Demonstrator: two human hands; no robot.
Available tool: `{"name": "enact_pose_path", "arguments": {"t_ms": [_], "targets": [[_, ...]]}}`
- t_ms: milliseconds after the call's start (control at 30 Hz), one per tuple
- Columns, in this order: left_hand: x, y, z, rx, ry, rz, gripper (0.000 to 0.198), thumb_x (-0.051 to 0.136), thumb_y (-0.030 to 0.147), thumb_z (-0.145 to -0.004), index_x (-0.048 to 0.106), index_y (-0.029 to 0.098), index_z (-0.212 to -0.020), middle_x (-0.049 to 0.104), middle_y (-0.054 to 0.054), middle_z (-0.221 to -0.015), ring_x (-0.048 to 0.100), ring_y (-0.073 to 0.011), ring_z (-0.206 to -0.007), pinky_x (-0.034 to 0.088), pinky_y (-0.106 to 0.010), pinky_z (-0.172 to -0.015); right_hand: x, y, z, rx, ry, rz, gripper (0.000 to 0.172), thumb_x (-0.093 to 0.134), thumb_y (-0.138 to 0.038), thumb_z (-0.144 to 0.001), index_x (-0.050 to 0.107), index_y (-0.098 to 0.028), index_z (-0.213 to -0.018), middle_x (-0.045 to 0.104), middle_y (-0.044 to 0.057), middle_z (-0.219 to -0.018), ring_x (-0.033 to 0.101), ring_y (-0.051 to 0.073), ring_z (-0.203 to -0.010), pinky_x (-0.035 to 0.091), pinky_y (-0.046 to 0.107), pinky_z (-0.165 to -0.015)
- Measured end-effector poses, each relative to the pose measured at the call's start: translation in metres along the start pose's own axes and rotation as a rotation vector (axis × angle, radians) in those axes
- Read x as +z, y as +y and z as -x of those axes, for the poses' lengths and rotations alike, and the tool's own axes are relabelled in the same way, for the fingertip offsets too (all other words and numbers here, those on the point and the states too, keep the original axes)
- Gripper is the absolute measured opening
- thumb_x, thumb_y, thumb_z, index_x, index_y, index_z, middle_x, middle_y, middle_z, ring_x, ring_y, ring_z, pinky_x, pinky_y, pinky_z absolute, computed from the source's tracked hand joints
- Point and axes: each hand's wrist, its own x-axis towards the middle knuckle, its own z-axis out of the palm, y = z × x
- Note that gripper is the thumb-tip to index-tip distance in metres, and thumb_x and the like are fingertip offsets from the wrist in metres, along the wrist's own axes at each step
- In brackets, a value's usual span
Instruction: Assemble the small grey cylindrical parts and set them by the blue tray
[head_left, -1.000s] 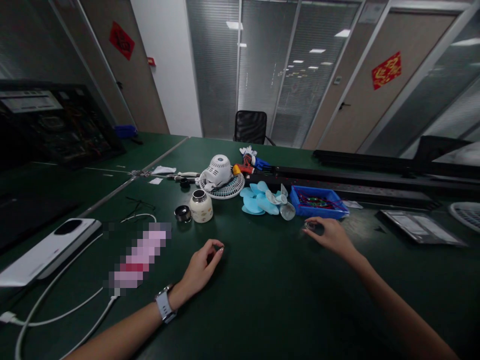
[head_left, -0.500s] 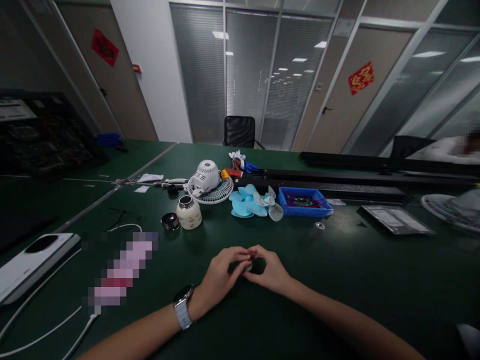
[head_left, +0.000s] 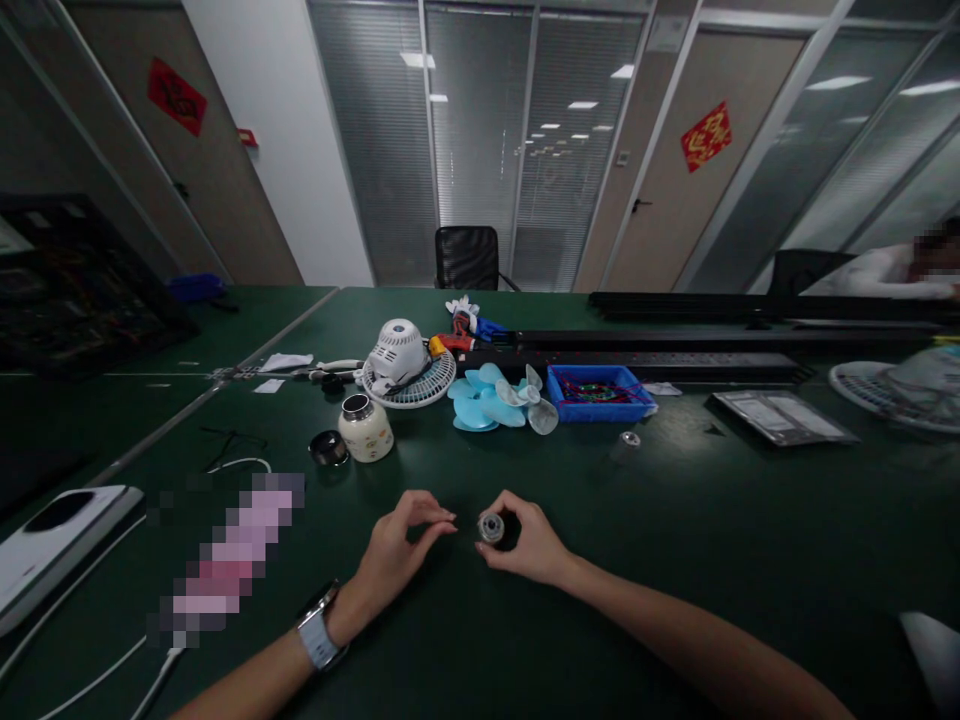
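My right hand (head_left: pixel 529 540) curls its thumb and forefinger around a small round metal part (head_left: pixel 491 527), with a dark ring and a centre hole on its upward face. Just left of it, my left hand (head_left: pixel 401 545) is apart from the part, its thumb and fingertips drawn together in a pinch. Anything between those tips is too small to make out. Ahead and to the right, a small silvery cylinder (head_left: pixel 628 445) stands on the dark green table (head_left: pixel 637 620).
Beyond my hands lie blue fan blades (head_left: pixel 484 397), a white fan body (head_left: pixel 401 355) on its grille, and a blue tray (head_left: pixel 600 410) of wires. An uncapped cream jar (head_left: pixel 366 430) stands left, beside a black lid (head_left: pixel 328 450). A person (head_left: pixel 877 270) sits far right.
My left hand has come off the small metal part and moved left. The right hand keeps hold of it, its round face now showing. The view has shifted slightly.
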Motion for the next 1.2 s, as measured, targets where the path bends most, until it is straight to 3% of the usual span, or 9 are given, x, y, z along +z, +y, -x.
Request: {"name": "enact_pose_path", "arguments": {"t_ms": [200,367,600,700,800,867,967,1067,1200], "targets": [[0.001,-0.017,0.01,-0.1,-0.191,0.057,0.032,0.063,0.027,-0.086,0.05,0.024,-0.115,0.074,-0.004,-0.103,0.071,-0.0209,-0.099,0.054,-0.042,-0.093,-0.004,-0.001,0.003,0.014,0.017,0.05,0.026,0.075,-0.028,-0.066,0.056,-0.02,-0.082,0.067,0.001,-0.085,0.063,0.016,-0.076,0.049,0.029,-0.072],[-0.001,-0.012,0.005,-0.134,-0.232,0.07,0.042,0.065,0.027,-0.084,0.048,0.025,-0.123,0.074,-0.005,-0.108,0.067,-0.023,-0.108,0.049,-0.048,-0.1,-0.036,0.016,0.001,0.077,0.148,0.123,0.025,0.071,-0.036,-0.073,0.058,-0.02,-0.087,0.069,0.003,-0.086,0.064,0.018,-0.078,0.051,0.031,-0.072],[-0.008,-0.003,0.004,-0.179,-0.17,0.096,0.036,0.059,0.035,-0.089,0.048,0.025,-0.122,0.074,-0.004,-0.109,0.067,-0.0222,-0.108,0.05,-0.043,-0.096,-0.103,0.078,-0.024,0.167,0.562,0.319,0.041,0.063,-0.055,-0.077,0.057,-0.018,-0.094,0.069,0.01,-0.091,0.065,0.023,-0.083,0.051,0.039,-0.08],[-0.009,0.0,0.003,-0.219,-0.119,0.112,0.029,0.051,0.035,-0.093,0.049,0.024,-0.12,0.074,-0.005,-0.107,0.069,-0.0218,-0.102,0.053,-0.039,-0.088,-0.11,0.085,-0.026,0.146,0.627,0.395,0.054,0.064,-0.054,-0.078,0.054,-0.014,-0.112,0.067,0.015,-0.103,0.064,0.026,-0.094,0.05,0.042,-0.086],[-0.009,-0.006,0.003,-0.291,-0.046,0.128,0.025,0.044,0.037,-0.096,0.051,0.022,-0.115,0.074,-0.006,-0.1,0.069,-0.0222,-0.095,0.052,-0.036,-0.082,-0.098,0.064,-0.019,-0.003,0.732,0.581,0.066,0.066,-0.048,-0.078,0.045,-0.011,-0.129,0.054,0.021,-0.126,0.053,0.031,-0.116,0.043,0.047,-0.097],[-0.008,-0.011,0.004,-0.325,0.004,0.148,0.025,0.04,0.038,-0.097,0.052,0.021,-0.111,0.072,-0.005,-0.091,0.069,-0.0217,-0.088,0.052,-0.035,-0.078,-0.081,0.04,-0.013,-0.116,0.648,0.661,0.054,0.063,-0.042,-0.082,0.05,-0.015,-0.127,0.055,0.017,-0.124,0.051,0.03,-0.117,0.041,0.047,-0.097],[-0.007,-0.017,0.004,-0.337,0.034,0.164,0.024,0.039,0.038,-0.097,0.053,0.021,-0.107,0.067,-0.002,-0.08,0.066,-0.0197,-0.077,0.049,-0.03,-0.071,-0.045,0.007,-0.011,-0.173,0.239,0.58,0.037,0.06,-0.041,-0.087,0.06,-0.024,-0.119,0.062,0.007,-0.098,0.059,0.022,-0.092,0.045,0.036,-0.082],[-0.007,-0.017,0.004,-0.337,0.037,0.144,0.023,0.039,0.037,-0.097,0.053,0.021,-0.105,0.06,0.001,-0.073,0.061,-0.018,-0.069,0.046,-0.028,-0.065,-0.007,-0.009,-0.019,-0.143,-0.092,0.443,0.042,0.065,-0.051,-0.082,0.064,-0.028,-0.118,0.06,0.0,-0.082,0.058,0.015,-0.074,0.044,0.028,-0.069],[-0.007,-0.017,0.005,-0.344,0.024,0.122,0.022,0.039,0.036,-0.097,0.052,0.021,-0.104,0.054,0.003,-0.068,0.056,-0.0172,-0.064,0.042,-0.027,-0.062,0.026,-0.006,-0.033,-0.171,-0.264,0.416,0.03,0.067,-0.049,-0.081,0.071,-0.033,-0.106,0.059,-0.002,-0.081,0.057,0.012,-0.072,0.041,0.026,-0.068]]}}
